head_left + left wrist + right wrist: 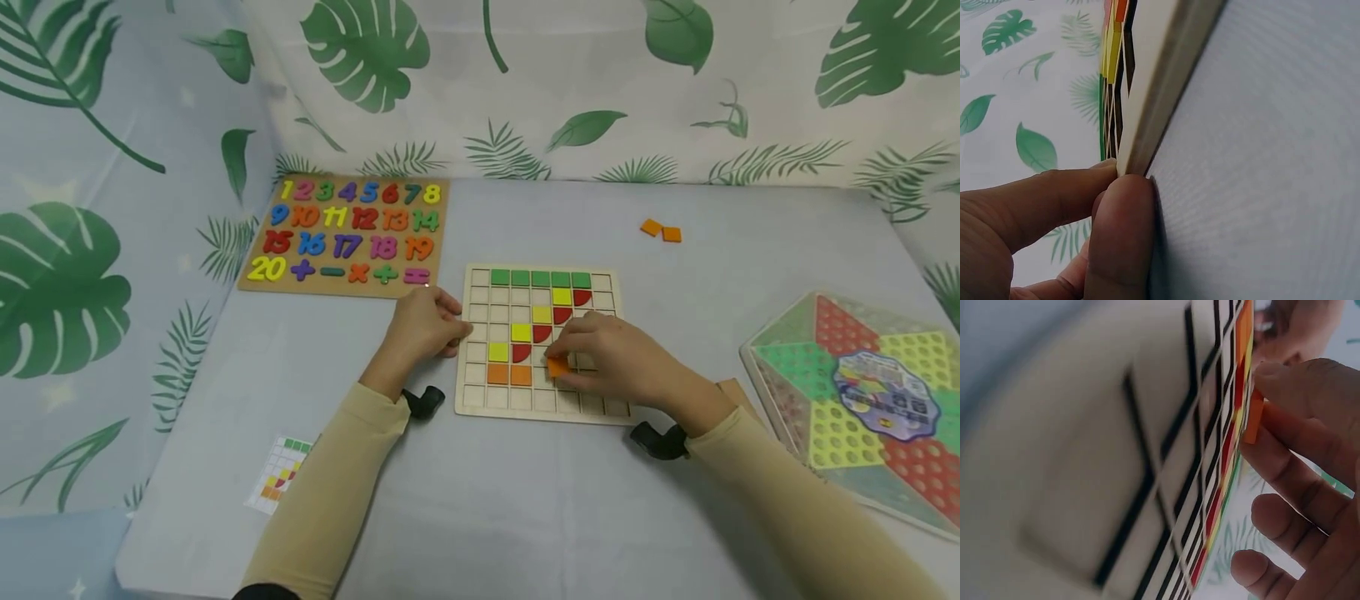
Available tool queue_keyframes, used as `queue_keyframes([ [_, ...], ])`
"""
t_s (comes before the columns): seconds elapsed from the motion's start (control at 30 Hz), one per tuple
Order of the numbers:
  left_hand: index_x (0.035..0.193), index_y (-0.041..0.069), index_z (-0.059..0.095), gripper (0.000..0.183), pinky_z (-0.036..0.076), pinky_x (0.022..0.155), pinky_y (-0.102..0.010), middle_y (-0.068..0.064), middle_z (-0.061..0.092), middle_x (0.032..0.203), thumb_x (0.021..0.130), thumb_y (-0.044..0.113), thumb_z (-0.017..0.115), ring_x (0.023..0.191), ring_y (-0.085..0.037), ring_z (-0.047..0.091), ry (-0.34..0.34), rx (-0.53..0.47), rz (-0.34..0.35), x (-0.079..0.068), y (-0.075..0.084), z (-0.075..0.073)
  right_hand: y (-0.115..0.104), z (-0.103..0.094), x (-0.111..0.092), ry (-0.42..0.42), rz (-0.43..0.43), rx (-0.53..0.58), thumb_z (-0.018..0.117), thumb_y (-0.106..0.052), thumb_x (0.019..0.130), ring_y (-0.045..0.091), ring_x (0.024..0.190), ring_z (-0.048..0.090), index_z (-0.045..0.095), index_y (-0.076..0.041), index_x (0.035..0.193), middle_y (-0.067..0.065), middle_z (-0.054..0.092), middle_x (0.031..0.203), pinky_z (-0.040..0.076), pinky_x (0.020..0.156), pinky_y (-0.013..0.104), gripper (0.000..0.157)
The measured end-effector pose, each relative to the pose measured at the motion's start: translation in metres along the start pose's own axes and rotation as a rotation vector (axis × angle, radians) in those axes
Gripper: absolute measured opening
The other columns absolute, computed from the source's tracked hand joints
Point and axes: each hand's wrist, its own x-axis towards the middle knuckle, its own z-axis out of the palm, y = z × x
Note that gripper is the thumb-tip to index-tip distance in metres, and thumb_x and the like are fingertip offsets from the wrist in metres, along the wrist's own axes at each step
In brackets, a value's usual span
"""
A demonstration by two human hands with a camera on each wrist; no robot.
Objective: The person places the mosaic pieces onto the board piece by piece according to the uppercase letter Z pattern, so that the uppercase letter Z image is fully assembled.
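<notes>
A wooden grid board (497,402) lies mid-table, holding a row of green square tiles (540,278), a diagonal of yellow squares (521,332), red quarter-round tiles (542,334) alongside it, and two orange squares (521,376) lower left. My left hand (427,325) pinches the board's left edge; thumb and finger meet at that edge in the left wrist view. Between thumb and fingers, my right hand (618,354) holds an orange square tile (1254,419) over the board, right of the two orange ones. Whether this tile touches the grid I cannot tell.
A number board (337,237) lies at the back left. Two loose orange tiles (671,235) are at the back right. A pattern card (273,479) is partly behind the left sleeve. To the right sits a hexagonal game board (847,450), near the right forearm.
</notes>
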Motion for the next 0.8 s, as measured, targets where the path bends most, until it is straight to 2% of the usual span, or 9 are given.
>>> queue_keyframes([
  [0.2, 0.108, 0.002, 0.065, 0.027, 0.063, 0.057, -0.026, -0.011, 0.069, 0.089, 0.088, 0.009, 0.082, 0.058, -0.012, 0.063, 0.005, 0.0, -0.001, 0.0, 0.0, 0.001, -0.012, 0.008, 0.003, 0.01, -0.058, -0.04, 0.088, -0.023, 0.083, 0.02, 0.098, 0.066, 0.081, -0.015, 0.105, -0.001, 0.075, 0.102, 0.059, 0.09, 0.04, 0.024],
  [0.47, 0.109, 0.002, 0.065, 0.027, 0.063, 0.056, -0.025, -0.011, 0.07, 0.088, 0.088, 0.009, 0.081, 0.057, -0.011, 0.063, 0.004, 0.005, 0.0, 0.001, -0.001, 0.001, -0.015, 0.013, 0.003, -0.002, -0.053, -0.12, 0.087, -0.025, 0.084, 0.022, 0.098, 0.065, 0.08, -0.016, 0.105, 0.0, 0.074, 0.102, 0.059, 0.089, 0.041, 0.024],
  [0.8, 0.11, 0.002, 0.065, 0.028, 0.063, 0.055, -0.026, -0.01, 0.069, 0.087, 0.088, 0.01, 0.082, 0.057, -0.011, 0.064, 0.003, 0.005, 0.011, 0.0, -0.001, 0.001, -0.016, 0.014, 0.004, -0.003, -0.042, -0.141, 0.088, -0.03, 0.083, 0.023, 0.1, 0.065, 0.08, -0.015, 0.107, 0.002, 0.074, 0.104, 0.059, 0.091, 0.042, 0.029],
])
